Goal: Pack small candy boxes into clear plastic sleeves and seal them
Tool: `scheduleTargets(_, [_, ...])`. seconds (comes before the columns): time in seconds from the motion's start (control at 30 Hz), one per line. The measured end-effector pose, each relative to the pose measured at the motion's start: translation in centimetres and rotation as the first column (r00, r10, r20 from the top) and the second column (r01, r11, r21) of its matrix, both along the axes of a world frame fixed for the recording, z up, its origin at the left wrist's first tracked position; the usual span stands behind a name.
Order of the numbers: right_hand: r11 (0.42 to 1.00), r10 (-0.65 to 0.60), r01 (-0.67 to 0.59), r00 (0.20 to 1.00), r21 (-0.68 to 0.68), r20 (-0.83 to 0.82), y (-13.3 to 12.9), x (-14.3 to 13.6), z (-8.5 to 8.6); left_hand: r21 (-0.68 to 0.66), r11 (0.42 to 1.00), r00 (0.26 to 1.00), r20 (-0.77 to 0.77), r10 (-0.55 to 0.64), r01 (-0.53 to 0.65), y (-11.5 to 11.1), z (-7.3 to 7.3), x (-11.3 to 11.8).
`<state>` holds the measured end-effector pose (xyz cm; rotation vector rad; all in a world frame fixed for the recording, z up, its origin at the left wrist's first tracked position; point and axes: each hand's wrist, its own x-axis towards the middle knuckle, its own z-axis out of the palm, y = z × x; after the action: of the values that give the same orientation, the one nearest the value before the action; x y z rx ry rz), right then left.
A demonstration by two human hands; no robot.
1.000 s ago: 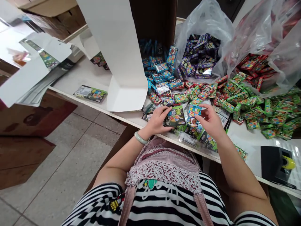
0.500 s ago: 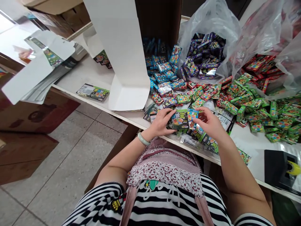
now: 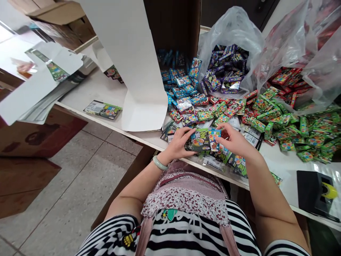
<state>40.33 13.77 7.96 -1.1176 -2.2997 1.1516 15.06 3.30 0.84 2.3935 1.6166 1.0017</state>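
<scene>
Between thumb and fingers, my left hand (image 3: 181, 144) grips a flat black-and-green printed box (image 3: 198, 140) over the table's front edge. A small blue candy box (image 3: 214, 138) sits at the right end of that box, partly inside it by its look. My right hand (image 3: 234, 139) pinches the blue candy box at its outer side. Under and beside my hands lie more flat black-and-green boxes (image 3: 238, 163). Just beyond them are loose small boxes in red, green (image 3: 205, 115) and blue (image 3: 183, 81).
A tall white open carton (image 3: 145, 106) stands left of the pile. Plastic bags hold purple boxes (image 3: 226, 67) and red boxes (image 3: 286, 76). Green boxes (image 3: 317, 131) are heaped at right, near a black tape dispenser (image 3: 315, 193). Flattened cartons (image 3: 39, 85) overhang the table's left edge.
The blue candy box shows slightly less beyond the black-and-green box's right end. My right hand has moved a little closer to my left. The whole view has shifted slightly.
</scene>
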Motion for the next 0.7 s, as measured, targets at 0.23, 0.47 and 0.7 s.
scheduleTargets(0.23, [0.999, 0.044, -0.044, 0.999, 0.017, 0.031, -0.2, -0.4, 0.2, -0.052, 0.999, 1.000, -0.020, 0.001, -0.002, 0.2, 0.2, -0.6])
scheduleTargets(0.47, [0.993, 0.076, -0.071, 0.996, -0.099, 0.048, -0.5, 0.6, 0.3, -0.042, 0.998, 0.999, -0.006, -0.048, 0.048, -0.2, 0.4, -0.5])
scheduleTargets(0.7, [0.993, 0.085, -0.074, 0.988, -0.090, 0.128, -1.2, 0.7, 0.7, -0.066, 0.987, 0.989, 0.004, -0.148, 0.148, -0.4, 0.2, -0.2])
